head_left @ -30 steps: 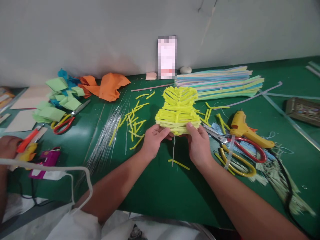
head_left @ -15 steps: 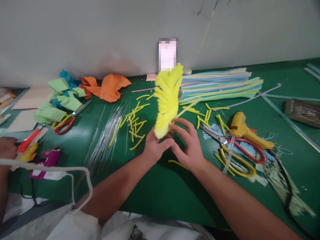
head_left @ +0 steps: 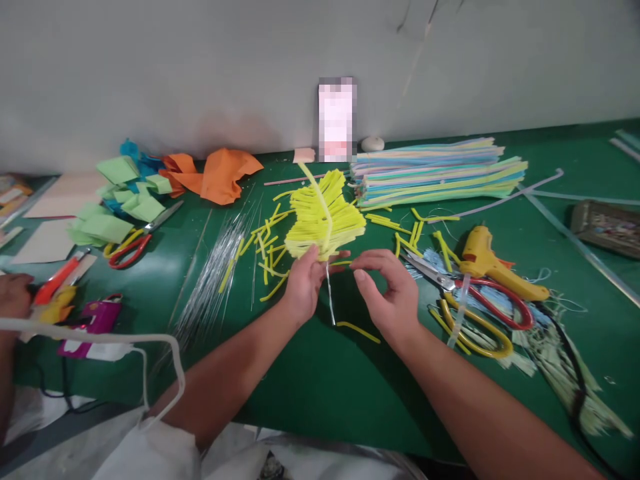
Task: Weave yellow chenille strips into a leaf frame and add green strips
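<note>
My left hand (head_left: 303, 287) is closed on the base of a yellow pipe-cleaner leaf (head_left: 345, 217). The leaf has many short fuzzy strips side by side, and one paler strip runs up its middle. A twisted wire stem (head_left: 330, 297) hangs below it, past my left fingers. My right hand (head_left: 387, 293) is just right of the leaf, apart from it, with fingers curved and thumb and fingertips close but slightly apart. I see nothing held there. A thin yellow strip shows by its fingertips. Under the stem, a cut yellow piece (head_left: 360, 331) lies on the green table (head_left: 320, 387).
Cut yellow pieces and thin wires (head_left: 215, 273) lie to the left. Scissors (head_left: 475, 300), a yellow glue gun (head_left: 493, 260) and tassels lie right. A pipe-cleaner bundle (head_left: 440, 173) and a phone (head_left: 337, 123) are at the back. Another person's hand (head_left: 13, 297) is far left.
The leaf has been lowered and turned, now showing its middle strip and wire stem. My right hand has come away from it to the right; my left hand keeps hold.
</note>
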The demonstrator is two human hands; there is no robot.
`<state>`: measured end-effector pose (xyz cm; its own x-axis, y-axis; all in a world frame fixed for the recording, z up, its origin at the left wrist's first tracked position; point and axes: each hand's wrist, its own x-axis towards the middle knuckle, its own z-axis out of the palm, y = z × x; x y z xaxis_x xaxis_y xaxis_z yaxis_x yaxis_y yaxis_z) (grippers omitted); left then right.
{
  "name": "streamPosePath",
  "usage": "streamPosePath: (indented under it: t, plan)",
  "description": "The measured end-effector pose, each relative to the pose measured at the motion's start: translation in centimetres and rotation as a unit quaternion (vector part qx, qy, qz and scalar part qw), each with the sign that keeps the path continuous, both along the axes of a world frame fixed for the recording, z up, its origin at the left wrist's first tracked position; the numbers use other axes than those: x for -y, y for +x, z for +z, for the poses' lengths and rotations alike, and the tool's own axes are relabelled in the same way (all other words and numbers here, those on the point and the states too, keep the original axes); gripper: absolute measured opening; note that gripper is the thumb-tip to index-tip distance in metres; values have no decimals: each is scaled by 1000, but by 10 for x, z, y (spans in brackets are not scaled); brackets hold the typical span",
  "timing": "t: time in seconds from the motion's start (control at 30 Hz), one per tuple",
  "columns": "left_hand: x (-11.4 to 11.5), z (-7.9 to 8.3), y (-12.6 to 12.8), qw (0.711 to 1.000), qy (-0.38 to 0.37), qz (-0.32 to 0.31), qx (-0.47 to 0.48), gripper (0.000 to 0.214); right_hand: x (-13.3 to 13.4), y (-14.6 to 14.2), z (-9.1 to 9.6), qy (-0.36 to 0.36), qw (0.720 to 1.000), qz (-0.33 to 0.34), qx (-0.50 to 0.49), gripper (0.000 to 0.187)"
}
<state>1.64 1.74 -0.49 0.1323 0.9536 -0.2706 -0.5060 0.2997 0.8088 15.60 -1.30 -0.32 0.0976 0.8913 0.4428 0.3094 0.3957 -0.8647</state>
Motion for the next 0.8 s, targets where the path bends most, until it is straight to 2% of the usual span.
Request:
streamPosePath:
  t: [0.13,0.23,0.37,0.53,0.8]
  plan:
    - [3,-8,3,998,45,43,-20,43,-2,-4,-4,-145,984,-2,-107,15]
    - [4,-12,3,995,69,36,-61,39,-3,-5,-5,-191,970,-4,-153,22]
    - [5,-13,0,989,102,-8,-107,33,-2,-4,-3,-204,965,-33,-159,28]
    - [5,-7,-1,976,136,-40,-165,30,-3,-4,2,-181,959,-88,-201,27]
    - [6,1,-1,971,143,-40,-185,38,-4,-4,0,-164,955,-75,-236,21]
